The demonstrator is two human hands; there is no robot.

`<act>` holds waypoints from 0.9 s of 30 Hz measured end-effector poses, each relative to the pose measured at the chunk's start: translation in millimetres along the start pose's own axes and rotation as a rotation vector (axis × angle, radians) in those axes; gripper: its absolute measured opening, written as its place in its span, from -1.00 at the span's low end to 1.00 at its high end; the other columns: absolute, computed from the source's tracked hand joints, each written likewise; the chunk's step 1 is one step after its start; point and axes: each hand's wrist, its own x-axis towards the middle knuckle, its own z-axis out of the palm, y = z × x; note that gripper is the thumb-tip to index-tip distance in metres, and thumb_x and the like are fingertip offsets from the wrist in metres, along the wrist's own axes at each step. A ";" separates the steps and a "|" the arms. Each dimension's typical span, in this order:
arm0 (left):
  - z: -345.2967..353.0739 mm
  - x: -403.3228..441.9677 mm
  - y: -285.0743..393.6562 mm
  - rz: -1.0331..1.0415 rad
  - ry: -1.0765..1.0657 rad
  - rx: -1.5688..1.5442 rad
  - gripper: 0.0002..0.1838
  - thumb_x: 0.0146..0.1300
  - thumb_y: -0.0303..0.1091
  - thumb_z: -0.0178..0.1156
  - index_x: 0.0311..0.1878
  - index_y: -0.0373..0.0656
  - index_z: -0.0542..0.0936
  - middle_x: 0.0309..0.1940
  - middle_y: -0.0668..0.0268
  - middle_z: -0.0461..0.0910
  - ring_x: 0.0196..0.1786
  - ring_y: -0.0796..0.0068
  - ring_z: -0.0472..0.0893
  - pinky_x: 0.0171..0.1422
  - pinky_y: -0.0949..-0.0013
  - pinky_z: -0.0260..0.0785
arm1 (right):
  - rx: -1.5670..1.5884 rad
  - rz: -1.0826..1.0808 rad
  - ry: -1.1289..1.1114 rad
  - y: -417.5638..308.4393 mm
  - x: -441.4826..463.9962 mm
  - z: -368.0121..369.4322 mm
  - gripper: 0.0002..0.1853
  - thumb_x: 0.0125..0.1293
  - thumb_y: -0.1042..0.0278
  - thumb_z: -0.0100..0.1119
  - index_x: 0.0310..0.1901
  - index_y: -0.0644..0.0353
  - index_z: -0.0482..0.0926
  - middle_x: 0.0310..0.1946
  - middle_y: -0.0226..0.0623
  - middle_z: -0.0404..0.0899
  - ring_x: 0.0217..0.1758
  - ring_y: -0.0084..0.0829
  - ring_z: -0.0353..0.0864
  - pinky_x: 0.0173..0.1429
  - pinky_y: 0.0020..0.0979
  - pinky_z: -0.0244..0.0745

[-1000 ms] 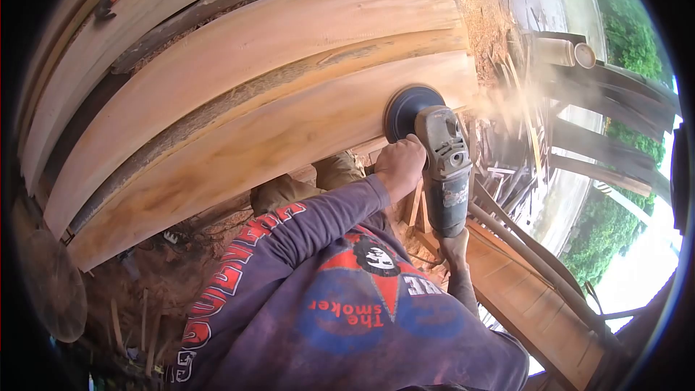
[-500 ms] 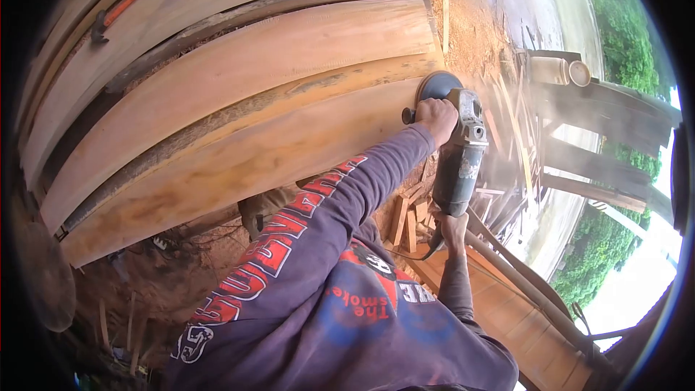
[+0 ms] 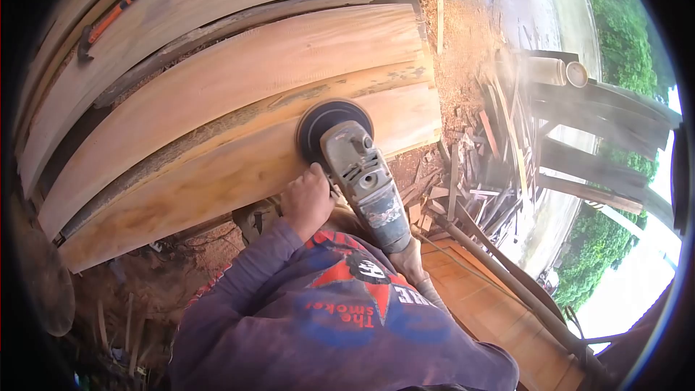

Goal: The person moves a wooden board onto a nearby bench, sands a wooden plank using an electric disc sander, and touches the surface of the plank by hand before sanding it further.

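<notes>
My left hand (image 3: 305, 201) is closed on the side handle of an angle grinder (image 3: 368, 185), close to its head. Around the rear end of the tool wraps my right hand (image 3: 409, 259), partly hidden by the grinder body. The round dark disc (image 3: 318, 124) lies over the nearest wooden plank (image 3: 210, 192), partly across its far edge. That plank has brownish patches on its pale surface.
More planks (image 3: 253, 65) lie beyond, with an orange and black hammer (image 3: 108, 22) at the upper left. Wood scraps (image 3: 499, 174) and sawdust cover the ground at right, near a pale bucket (image 3: 546, 71). Wooden boards (image 3: 507, 311) are at lower right.
The grinder and both hands first moved right to the plank's end, then back left and nearer my body. The dust cloud at the right has thinned.
</notes>
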 end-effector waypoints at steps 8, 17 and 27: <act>-4.0 49.9 44.1 0.012 0.019 0.014 -0.57 0.07 -0.27 0.47 -0.13 -0.26 0.49 -0.29 0.09 0.71 -0.23 0.19 0.79 -0.16 0.22 0.67 | -0.052 0.073 0.096 -46.0 27.6 -56.2 -0.62 0.17 0.29 0.47 -0.05 0.39 0.70 -0.17 -0.02 0.81 0.00 -0.31 0.81 0.02 -0.30 0.64; 16.8 126.0 109.4 0.201 0.096 -0.098 -0.66 0.06 -0.33 0.45 -0.21 -0.31 0.54 -0.39 0.05 0.74 -0.28 0.18 0.81 -0.24 0.22 0.67 | 0.036 0.289 0.197 -17.2 46.9 -100.2 -0.62 0.04 0.38 0.45 -0.12 0.45 0.72 -0.24 -0.17 0.77 -0.16 -0.44 0.73 -0.04 -0.33 0.60; 55.3 136.5 148.9 0.455 0.162 0.014 -0.84 0.16 -0.40 0.32 -0.24 -0.28 0.64 -0.44 0.15 0.76 -0.31 0.29 0.81 -0.32 0.28 0.60 | 0.115 0.363 0.353 -19.1 -1.0 -42.9 -0.87 -0.02 0.44 0.38 -0.50 0.33 0.64 -0.59 -0.39 0.58 -0.51 -0.53 0.54 -0.40 -0.36 0.40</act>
